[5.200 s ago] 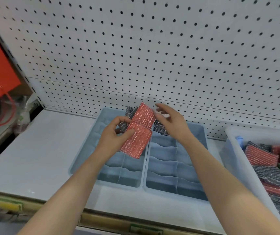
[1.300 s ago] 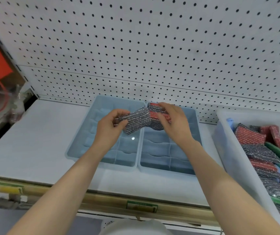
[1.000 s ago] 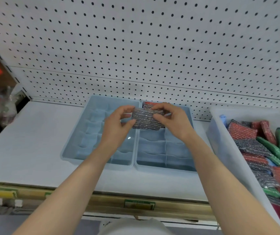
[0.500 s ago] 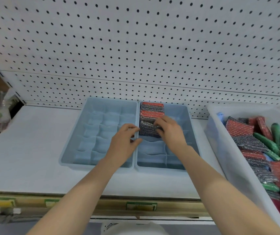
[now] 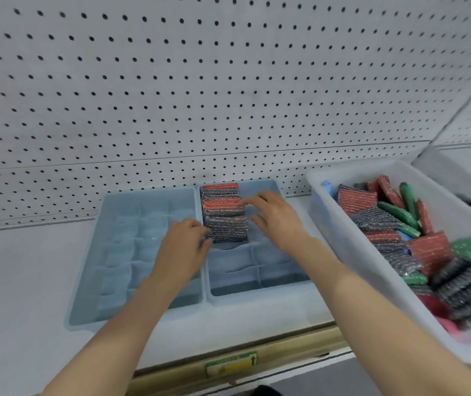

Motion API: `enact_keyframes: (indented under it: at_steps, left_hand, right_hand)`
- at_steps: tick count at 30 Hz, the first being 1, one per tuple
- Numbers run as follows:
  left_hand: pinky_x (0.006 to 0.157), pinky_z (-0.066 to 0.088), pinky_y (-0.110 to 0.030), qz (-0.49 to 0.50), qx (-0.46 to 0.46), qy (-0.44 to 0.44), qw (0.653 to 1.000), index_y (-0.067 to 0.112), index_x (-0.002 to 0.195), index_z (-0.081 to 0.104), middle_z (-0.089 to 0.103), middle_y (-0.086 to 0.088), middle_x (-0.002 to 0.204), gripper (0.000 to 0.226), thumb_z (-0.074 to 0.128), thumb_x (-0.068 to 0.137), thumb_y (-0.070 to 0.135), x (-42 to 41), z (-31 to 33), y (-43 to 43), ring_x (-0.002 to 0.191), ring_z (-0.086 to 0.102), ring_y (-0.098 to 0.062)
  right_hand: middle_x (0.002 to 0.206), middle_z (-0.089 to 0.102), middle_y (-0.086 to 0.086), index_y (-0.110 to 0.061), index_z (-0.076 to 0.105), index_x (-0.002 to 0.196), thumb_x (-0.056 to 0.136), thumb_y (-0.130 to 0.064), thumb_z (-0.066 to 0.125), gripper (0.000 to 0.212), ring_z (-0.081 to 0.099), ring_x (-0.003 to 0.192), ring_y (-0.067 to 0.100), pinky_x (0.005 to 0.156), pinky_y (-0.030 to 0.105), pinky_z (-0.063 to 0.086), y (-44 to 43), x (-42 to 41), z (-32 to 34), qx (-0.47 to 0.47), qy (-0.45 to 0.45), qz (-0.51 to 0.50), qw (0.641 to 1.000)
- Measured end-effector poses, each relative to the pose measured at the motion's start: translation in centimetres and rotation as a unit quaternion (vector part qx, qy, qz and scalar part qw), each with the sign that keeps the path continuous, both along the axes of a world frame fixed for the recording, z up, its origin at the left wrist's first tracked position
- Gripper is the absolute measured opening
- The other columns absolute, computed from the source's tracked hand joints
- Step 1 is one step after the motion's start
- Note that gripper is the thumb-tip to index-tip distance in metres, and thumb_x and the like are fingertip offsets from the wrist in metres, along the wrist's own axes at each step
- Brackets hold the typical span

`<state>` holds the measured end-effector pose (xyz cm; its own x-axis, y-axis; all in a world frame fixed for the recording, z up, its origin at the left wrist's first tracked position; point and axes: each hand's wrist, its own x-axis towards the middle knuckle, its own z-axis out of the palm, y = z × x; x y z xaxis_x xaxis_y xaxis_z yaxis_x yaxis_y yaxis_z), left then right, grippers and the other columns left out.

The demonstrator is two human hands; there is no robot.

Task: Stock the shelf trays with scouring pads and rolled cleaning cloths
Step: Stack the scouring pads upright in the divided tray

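The right hand [image 5: 277,221] lay open, the left hand [image 5: 181,250] unclear, flanking racked scouring pads [image 5: 224,221]; stock bin [image 5: 351,247] at three o'clock.

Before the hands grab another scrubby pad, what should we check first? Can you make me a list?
1. Front silver pad sits in the right tray: ok, it stands in the row.
2. Right hand free: ok, fingers straight, holding nothing.
3. Left hand off the pad: cannot tell, its fingertips are at the pad's edge.
4. Free compartments in the right tray: ok, the front ones hold nothing.
5. More pads in the white bin: ok, plenty.
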<state>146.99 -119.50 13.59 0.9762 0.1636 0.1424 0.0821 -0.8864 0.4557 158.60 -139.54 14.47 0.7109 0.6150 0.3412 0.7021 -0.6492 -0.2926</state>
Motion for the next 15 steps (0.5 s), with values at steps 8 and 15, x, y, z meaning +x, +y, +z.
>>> enact_keyframes:
  at_steps: [8,15]
  left_hand:
    - [0.085,0.046,-0.03,-0.129,-0.041,-0.029,0.99,0.023,0.116,0.068,0.062,0.0,0.112,0.028,0.067,0.088,0.023,6.5,4.0,-8.8,0.098,0.06,-0.019]
    - [0.09,0.039,-0.026,-0.236,-0.04,-0.015,0.971,0.024,0.131,0.058,0.055,-0.001,0.126,0.04,0.061,0.092,0.033,14.2,6.7,-24.5,0.111,0.057,-0.019]
  right_hand:
    - [0.113,0.063,0.008,-0.018,0.067,0.116,0.09,-0.004,0.054,0.032,0.057,0.102,0.028,0.079,0.033,0.045,-15.4,4.1,6.6,0.017,-0.017,-0.144,0.989]
    - [0.116,0.065,0.01,-0.021,0.058,0.126,0.094,-0.01,0.05,0.034,0.062,0.102,0.029,0.084,0.035,0.047,-30.2,8.2,7.0,-0.039,0.066,-0.307,0.948]
